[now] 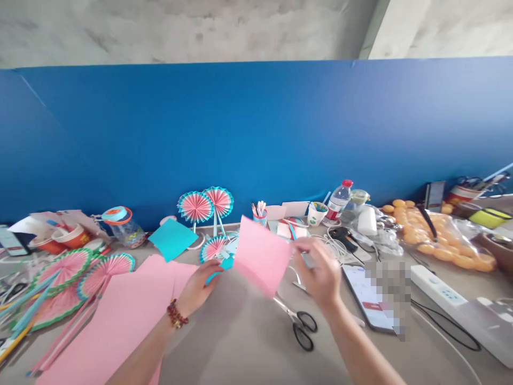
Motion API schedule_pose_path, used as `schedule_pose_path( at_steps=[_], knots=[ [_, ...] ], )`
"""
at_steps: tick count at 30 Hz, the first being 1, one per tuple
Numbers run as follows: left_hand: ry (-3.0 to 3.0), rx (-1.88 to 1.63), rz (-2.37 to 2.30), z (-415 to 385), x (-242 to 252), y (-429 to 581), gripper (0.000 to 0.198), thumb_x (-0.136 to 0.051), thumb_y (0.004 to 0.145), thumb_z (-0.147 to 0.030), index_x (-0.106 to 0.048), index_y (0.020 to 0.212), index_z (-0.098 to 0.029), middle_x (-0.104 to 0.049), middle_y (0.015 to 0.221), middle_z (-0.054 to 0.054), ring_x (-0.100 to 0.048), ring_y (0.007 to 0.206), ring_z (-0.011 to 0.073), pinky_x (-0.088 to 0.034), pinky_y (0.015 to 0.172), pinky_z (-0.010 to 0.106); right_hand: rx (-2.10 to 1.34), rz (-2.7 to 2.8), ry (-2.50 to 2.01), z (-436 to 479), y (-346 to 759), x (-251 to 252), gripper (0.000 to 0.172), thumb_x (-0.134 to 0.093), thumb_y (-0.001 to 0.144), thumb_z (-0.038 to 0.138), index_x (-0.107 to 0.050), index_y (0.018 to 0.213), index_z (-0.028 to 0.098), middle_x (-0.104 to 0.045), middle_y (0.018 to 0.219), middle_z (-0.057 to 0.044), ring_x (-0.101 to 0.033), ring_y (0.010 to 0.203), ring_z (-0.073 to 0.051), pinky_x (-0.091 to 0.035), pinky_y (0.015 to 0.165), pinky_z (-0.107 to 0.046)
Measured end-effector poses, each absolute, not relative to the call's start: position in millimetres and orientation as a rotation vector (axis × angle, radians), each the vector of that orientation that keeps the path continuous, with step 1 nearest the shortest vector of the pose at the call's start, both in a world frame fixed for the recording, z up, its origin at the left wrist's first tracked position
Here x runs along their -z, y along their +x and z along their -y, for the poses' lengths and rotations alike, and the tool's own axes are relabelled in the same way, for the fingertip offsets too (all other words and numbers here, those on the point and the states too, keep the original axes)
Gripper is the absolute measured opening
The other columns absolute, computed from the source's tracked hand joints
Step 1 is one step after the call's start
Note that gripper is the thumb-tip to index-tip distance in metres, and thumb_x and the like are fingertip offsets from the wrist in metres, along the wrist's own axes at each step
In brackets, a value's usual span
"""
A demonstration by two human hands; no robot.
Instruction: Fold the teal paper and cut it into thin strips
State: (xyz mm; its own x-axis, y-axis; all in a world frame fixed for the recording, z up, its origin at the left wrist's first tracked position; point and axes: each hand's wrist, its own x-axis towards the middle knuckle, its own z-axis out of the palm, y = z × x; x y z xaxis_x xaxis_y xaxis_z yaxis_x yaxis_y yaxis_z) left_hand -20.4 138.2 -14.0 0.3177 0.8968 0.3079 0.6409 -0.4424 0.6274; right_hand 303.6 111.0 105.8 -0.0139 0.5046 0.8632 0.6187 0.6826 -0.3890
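My right hand [320, 272] pinches a pink square of paper [262, 256] by its right corner, holding it up over the table. In my left hand [202, 286], which wears a beaded bracelet, is a small blue paper piece [226, 264]; the pink square hangs just to its right. Scissors [302, 326] with black handles lie beneath the pink square. Left of my left hand a turquoise paper square [173, 239] rests near larger pink paper sheets [120, 315]. Two round folded paper fans [218, 202] stand behind, with a smaller pleated fan [214, 248] below them.
More paper fans [106, 275] lie at the left beside a plastic jar [124, 227]. A water bottle [339, 203] and a paper cup [316, 214] stand at the back. On the right are a phone [371, 299], a power strip [444, 294] and a bag of orange balls [436, 235].
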Motion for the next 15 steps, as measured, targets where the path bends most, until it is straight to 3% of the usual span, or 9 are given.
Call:
schedule_pose_path(
  at_steps=[2, 4, 6, 8, 9, 11, 13, 15],
  knots=[
    [2.053, -0.99, -1.293, -127.3, 1.7, -15.8, 0.031, -0.047, 0.098, -0.043, -0.069, 0.11, -0.025, -0.064, 0.128, 0.008, -0.057, 0.124, 0.0251, -0.042, 0.111, 0.046, 0.216, 1.503, -0.884, -114.6, 307.1, -127.1, 0.008, -0.058, 0.09, 0.014, -0.063, 0.091, 0.02, -0.068, 0.087, -0.005, -0.065, 0.084, -0.019, -0.053, 0.079, -0.035],
    [1.827, -1.02, -1.137, -114.7, -11.5, -11.7, 0.044, -0.042, 0.099, -0.054, -0.065, 0.121, -0.024, -0.061, 0.133, 0.011, -0.055, 0.126, 0.0276, -0.044, 0.108, 0.047, 0.259, 1.625, -0.736, -109.6, 298.4, -130.9, 0.014, -0.06, 0.088, 0.011, -0.065, 0.097, 0.02, -0.07, 0.092, -0.005, -0.066, 0.088, -0.019, -0.053, 0.082, -0.035],
    [1.524, -1.028, -0.886, -100.2, -22.5, -8.2, 0.068, -0.028, 0.095, -0.071, -0.055, 0.135, -0.023, -0.056, 0.139, 0.015, -0.058, 0.123, 0.032, -0.051, 0.098, 0.049, 0.144, 1.95, -0.569, -98.4, 279.0, -115.3, 0.02, -0.056, 0.091, 0.011, -0.065, 0.106, 0.02, -0.072, 0.097, -0.006, -0.067, 0.09, -0.018, -0.052, 0.08, -0.033],
    [1.29, -1.07, -0.677, -84.6, -29.2, -4.3, 0.087, -0.026, 0.086, -0.085, -0.043, 0.145, -0.024, -0.048, 0.147, 0.017, -0.054, 0.126, 0.0377, -0.051, 0.095, 0.054, 0.079, 2.143, -0.48, -85.2, 255.8, -86.5, 0.018, -0.053, 0.094, 0.015, -0.065, 0.108, 0.02, -0.073, 0.097, -0.006, -0.066, 0.087, -0.017, -0.052, 0.075, -0.031],
    [1.212, -1.093, -0.636, -76.9, -30.7, -1.9, 0.088, -0.034, 0.083, -0.085, -0.039, 0.148, -0.025, -0.047, 0.148, 0.017, -0.053, 0.127, 0.0393, -0.051, 0.094, 0.055, 0.062, 2.203, -0.49, -78.7, 245.0, -70.6, 0.017, -0.052, 0.094, 0.015, -0.065, 0.106, 0.019, -0.073, 0.094, -0.006, -0.065, 0.084, -0.017, -0.05, 0.071, -0.029],
    [1.091, -1.079, -0.723, -63.4, -30.5, 3.5, 0.078, -0.055, 0.087, -0.069, -0.035, 0.15, -0.028, -0.05, 0.146, 0.015, -0.055, 0.124, 0.0382, -0.053, 0.091, 0.051, 0.011, 2.266, -0.527, -67.2, 227.9, -42.2, 0.016, -0.05, 0.096, 0.013, -0.064, 0.099, 0.018, -0.071, 0.086, -0.004, -0.062, 0.077, -0.015, -0.048, 0.068, -0.028],
    [0.982, -1.048, -0.908, -53.8, -27.2, 8.8, 0.067, -0.061, 0.091, -0.052, -0.039, 0.149, -0.027, -0.054, 0.142, 0.014, -0.059, 0.119, 0.0349, -0.055, 0.085, 0.044, -0.039, 2.306, -0.526, -58.1, 217.2, -22.7, 0.017, -0.047, 0.097, 0.013, -0.063, 0.096, 0.019, -0.07, 0.085, -0.004, -0.06, 0.078, -0.015, -0.048, 0.071, -0.029],
    [0.929, -1.045, -1.027, -48.7, -22.5, 12.6, 0.063, -0.06, 0.093, -0.048, -0.041, 0.149, -0.026, -0.06, 0.136, 0.013, -0.063, 0.115, 0.0321, -0.056, 0.083, 0.04, -0.079, 2.336, -0.514, -51.4, 210.9, -11.9, 0.019, -0.044, 0.099, 0.014, -0.062, 0.094, 0.019, -0.068, 0.085, -0.004, -0.058, 0.077, -0.015, -0.048, 0.072, -0.03]
  ],
)
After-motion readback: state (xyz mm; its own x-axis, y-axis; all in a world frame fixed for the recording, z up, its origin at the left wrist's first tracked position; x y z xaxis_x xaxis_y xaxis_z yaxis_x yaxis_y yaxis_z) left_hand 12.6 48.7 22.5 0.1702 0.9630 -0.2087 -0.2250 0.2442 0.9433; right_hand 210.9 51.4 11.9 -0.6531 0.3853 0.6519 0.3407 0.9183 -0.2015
